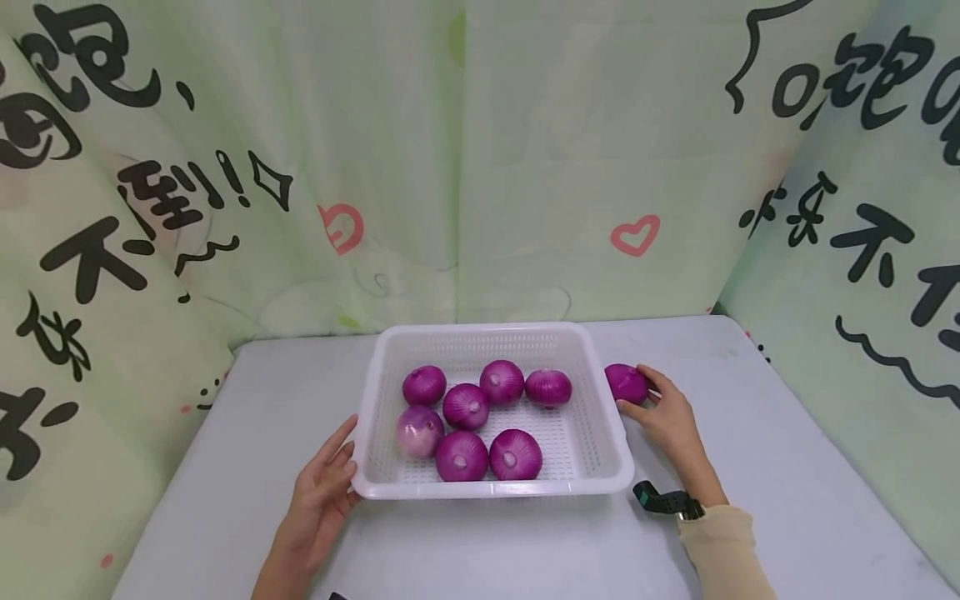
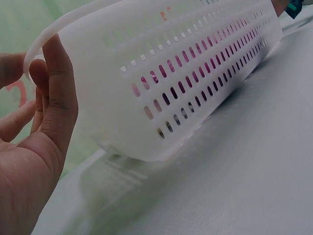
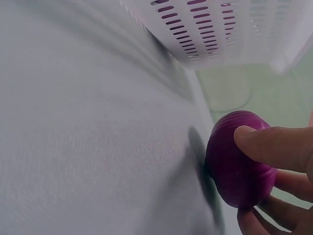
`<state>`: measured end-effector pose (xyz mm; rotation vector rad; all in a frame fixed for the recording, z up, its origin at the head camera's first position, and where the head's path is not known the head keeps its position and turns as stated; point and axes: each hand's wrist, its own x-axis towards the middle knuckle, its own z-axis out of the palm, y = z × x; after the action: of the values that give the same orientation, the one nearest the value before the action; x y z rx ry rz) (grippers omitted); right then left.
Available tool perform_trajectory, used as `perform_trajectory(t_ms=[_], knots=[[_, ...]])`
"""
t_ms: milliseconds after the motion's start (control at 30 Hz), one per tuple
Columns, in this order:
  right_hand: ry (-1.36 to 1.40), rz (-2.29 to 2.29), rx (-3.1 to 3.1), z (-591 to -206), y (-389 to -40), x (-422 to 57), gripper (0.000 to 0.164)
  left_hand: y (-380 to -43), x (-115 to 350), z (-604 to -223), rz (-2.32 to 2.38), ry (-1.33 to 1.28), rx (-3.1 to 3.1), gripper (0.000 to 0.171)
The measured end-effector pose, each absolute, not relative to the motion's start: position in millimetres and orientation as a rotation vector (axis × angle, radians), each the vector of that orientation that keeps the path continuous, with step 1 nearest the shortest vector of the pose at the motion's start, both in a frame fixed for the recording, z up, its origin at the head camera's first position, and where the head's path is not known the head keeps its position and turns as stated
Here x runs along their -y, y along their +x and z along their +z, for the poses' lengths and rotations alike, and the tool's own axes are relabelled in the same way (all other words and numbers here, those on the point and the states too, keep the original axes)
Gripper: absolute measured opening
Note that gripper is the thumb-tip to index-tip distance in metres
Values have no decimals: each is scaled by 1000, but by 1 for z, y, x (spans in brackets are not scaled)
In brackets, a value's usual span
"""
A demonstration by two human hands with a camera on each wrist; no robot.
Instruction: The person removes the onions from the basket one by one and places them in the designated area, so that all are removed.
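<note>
Onion (image 1: pixel 625 383) hides partly behind the right hand (image 1: pixel 671 418) gripping it; left hand (image 1: pixel 318 490) holds the basket (image 1: pixel 487 490).

Head view bright, even — wrist views dimmer, greyish; soft shadows on table (image 2: pixel 254 161) beside basket (image 2: pixel 93 98), onion (image 3: pixel 234 176).

There are eight onions (image 1: pixel 516 455), one basket (image 1: pixel 585 454), two hands (image 1: pixel 324 492).

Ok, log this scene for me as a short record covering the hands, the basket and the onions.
Container: white basket on a white table
Inside: seven purple onions
Left hand: holds the basket's left rim
Right hand: pinches an eighth onion, outside the basket on its right
Wristwear: dark band on the right wrist
Backdrop: pale green curtain with black lettering
</note>
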<state>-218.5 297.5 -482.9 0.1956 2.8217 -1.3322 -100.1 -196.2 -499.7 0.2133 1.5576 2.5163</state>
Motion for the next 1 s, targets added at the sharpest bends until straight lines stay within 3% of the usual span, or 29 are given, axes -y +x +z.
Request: perform_trajectory(t_ms=[367,1000], knots=[[75,-1255,-2887,-484,-221,-295,84,-99,196,-502,2547,278,-1512,59],[97,-1163,-2870,-474,-217,-303,87,-97,190,-504,2544,220,-1581,58]])
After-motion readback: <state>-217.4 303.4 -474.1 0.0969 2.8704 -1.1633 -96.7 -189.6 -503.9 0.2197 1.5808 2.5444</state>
